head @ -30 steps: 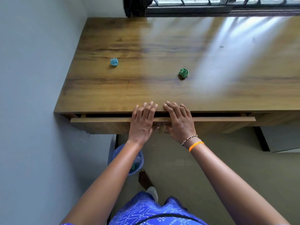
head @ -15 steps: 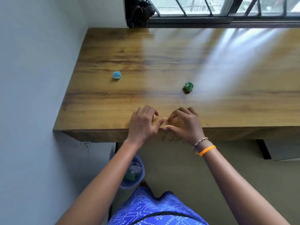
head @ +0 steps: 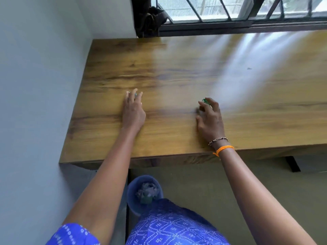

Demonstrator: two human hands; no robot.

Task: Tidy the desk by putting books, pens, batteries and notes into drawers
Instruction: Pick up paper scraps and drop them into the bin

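The wooden desk [head: 177,68] fills the view, and its drawer front [head: 177,160] under the near edge is shut. My left hand [head: 133,112] lies stretched over a crumpled blue note [head: 135,94], of which only a sliver shows between the fingertips. To the right, my right hand [head: 209,119] arches with spread fingers over a crumpled green note [head: 204,100], which peeks out at the fingertips. Neither note is lifted off the desk.
A grey wall runs along the desk's left side. A barred window [head: 230,9] and a dark bundled curtain [head: 150,20] stand behind the desk. On the floor below the desk, a blue bin [head: 131,195] holds crumpled paper. A dark desk leg [head: 293,164] shows at right.
The drawer went from slightly open to shut under both hands. Both hands then left the front edge and moved forward onto the desk, left to the blue note, right to the green one.
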